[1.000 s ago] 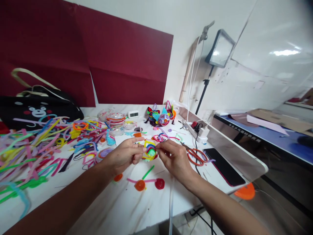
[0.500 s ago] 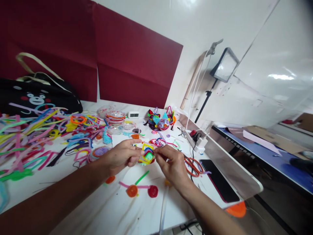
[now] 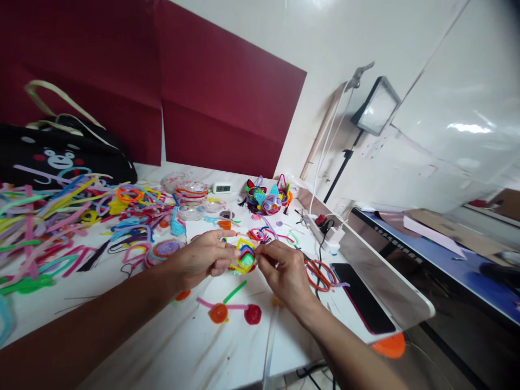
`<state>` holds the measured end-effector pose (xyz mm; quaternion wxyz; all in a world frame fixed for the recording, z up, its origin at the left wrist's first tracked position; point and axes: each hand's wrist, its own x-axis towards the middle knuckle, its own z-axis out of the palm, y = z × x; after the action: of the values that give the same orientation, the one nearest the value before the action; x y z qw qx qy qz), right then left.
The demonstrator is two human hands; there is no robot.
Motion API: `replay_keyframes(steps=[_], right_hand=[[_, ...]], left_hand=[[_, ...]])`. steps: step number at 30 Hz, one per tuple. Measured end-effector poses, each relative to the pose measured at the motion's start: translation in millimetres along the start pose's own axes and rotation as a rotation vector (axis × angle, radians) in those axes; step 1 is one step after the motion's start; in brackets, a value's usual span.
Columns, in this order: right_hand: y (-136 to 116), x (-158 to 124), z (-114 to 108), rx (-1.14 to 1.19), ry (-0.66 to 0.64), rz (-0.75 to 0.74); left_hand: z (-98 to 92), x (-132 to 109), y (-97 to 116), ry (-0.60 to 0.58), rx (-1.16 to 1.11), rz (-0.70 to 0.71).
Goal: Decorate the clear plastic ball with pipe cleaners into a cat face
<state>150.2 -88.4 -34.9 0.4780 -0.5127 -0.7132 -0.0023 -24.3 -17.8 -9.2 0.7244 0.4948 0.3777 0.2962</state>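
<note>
Evidently, little has been altered in the grip since a second ago: the yellow-edged craft piece (image 3: 246, 256) is kept between the same fingertips, while the view has been swung slightly, so that the black phone (image 3: 363, 298) is now seen lower in the frame. The craft piece is held up between the hands. Its left edge is pinched between the thumb and forefinger of the left hand (image 3: 197, 261), whose other fingers are partly curled. At its right edge, the thumb and forefinger of the right hand (image 3: 286, 270) are brought nearly together; the piece seems to be gripped there, though the exact contact is too small to make out. Nearer the wearer than the piece, a pink strip (image 3: 236, 307) is laid with an orange disc (image 3: 218, 313) and a red disc (image 3: 252, 314). Beyond the piece, colourful ornaments (image 3: 271, 204) are grouped.
</note>
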Motion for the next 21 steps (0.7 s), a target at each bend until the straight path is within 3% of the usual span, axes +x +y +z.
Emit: replay_keyframes(steps=[10, 16, 21], right_hand=[[4.0, 1.6, 4.5, 0.264, -0.037, 0.358], [6.2, 1.6, 5.5, 0.323, -0.055, 0.439], [1.2, 2.5, 1.9, 0.238, -0.07, 0.396]], left_hand=[[-1.3, 3.2, -2.0, -0.021, -0.011, 0.017], [1.7, 2.8, -1.6, -0.01, -0.002, 0.014], [0.8, 4.4, -3.6, -0.027, 0.009, 0.023]])
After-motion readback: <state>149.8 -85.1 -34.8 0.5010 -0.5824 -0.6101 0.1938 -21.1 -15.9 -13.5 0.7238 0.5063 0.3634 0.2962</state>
